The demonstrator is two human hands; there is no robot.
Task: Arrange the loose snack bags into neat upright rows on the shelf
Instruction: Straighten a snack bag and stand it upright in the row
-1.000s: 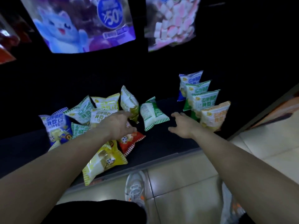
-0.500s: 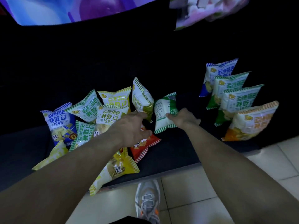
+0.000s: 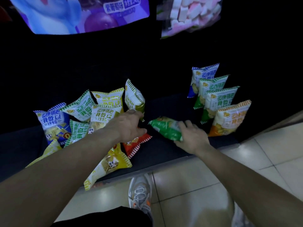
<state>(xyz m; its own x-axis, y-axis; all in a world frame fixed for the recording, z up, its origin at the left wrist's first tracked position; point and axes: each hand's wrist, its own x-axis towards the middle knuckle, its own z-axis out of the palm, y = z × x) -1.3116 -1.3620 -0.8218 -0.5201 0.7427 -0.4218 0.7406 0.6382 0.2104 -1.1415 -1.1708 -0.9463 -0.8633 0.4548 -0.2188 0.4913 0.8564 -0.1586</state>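
A loose heap of snack bags (image 3: 85,118) lies at the left of the dark shelf (image 3: 172,151), in green, blue, yellow and red. My right hand (image 3: 191,136) is shut on a green bag (image 3: 165,128), held tilted just above the shelf's middle. My left hand (image 3: 129,126) hovers over the heap with fingers spread, above a red bag (image 3: 136,143). At the right, several bags stand upright in a row (image 3: 214,99), an orange bag (image 3: 229,118) at the front.
The shelf's front edge (image 3: 147,169) runs diagonally above a tiled floor (image 3: 196,185). A shoe (image 3: 139,194) stands close to the edge. Large candy bags (image 3: 85,13) hang above, against a black back wall.
My right hand closed on the green bag, pulled it away from the heap toward the right and laid it over on its side. My left hand stayed over the heap.
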